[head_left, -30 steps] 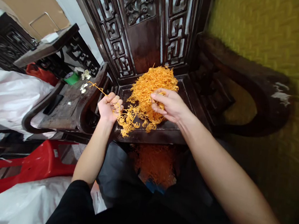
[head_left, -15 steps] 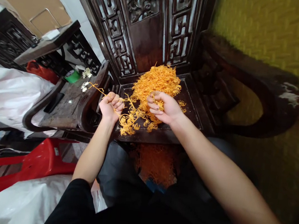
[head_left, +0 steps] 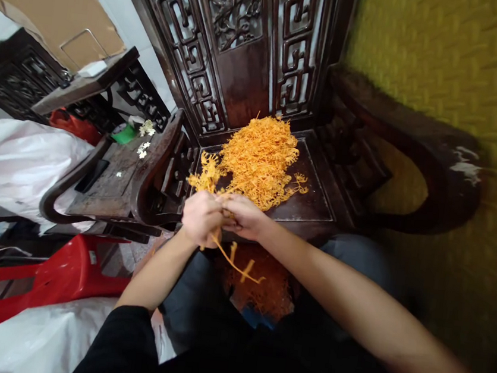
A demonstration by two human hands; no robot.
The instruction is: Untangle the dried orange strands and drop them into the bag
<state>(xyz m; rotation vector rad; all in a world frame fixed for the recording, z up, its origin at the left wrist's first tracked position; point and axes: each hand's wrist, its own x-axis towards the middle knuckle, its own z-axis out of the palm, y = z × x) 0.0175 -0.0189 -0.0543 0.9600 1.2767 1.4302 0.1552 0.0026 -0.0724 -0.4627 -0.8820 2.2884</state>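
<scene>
My left hand (head_left: 201, 217) is closed around a bunch of thin orange branching stems (head_left: 207, 173), which look like plastic. Their curled tips fan out above the fist, and one longer stem hangs out below it. Pressed against it, my right hand (head_left: 245, 215) has its fingers closed at the same bunch; the fingertips are partly hidden. Just beyond both hands, a big heap of the same orange pieces (head_left: 260, 158) lies on the dark wooden chair seat (head_left: 316, 182). One loose piece (head_left: 299, 183) rests at the heap's right side.
Between my knees sits a container of orange-red strands (head_left: 259, 283). The chair's curved armrest (head_left: 447, 173) is at the right. A side table (head_left: 107, 185) at the left holds green tape (head_left: 124, 133) and small white bits (head_left: 144, 149). A red plastic chair (head_left: 68, 271) stands lower left.
My hands have come together in front of the heap; the right moved left and toward me. The bunch of stems is now upright in the left fist, off the seat.
</scene>
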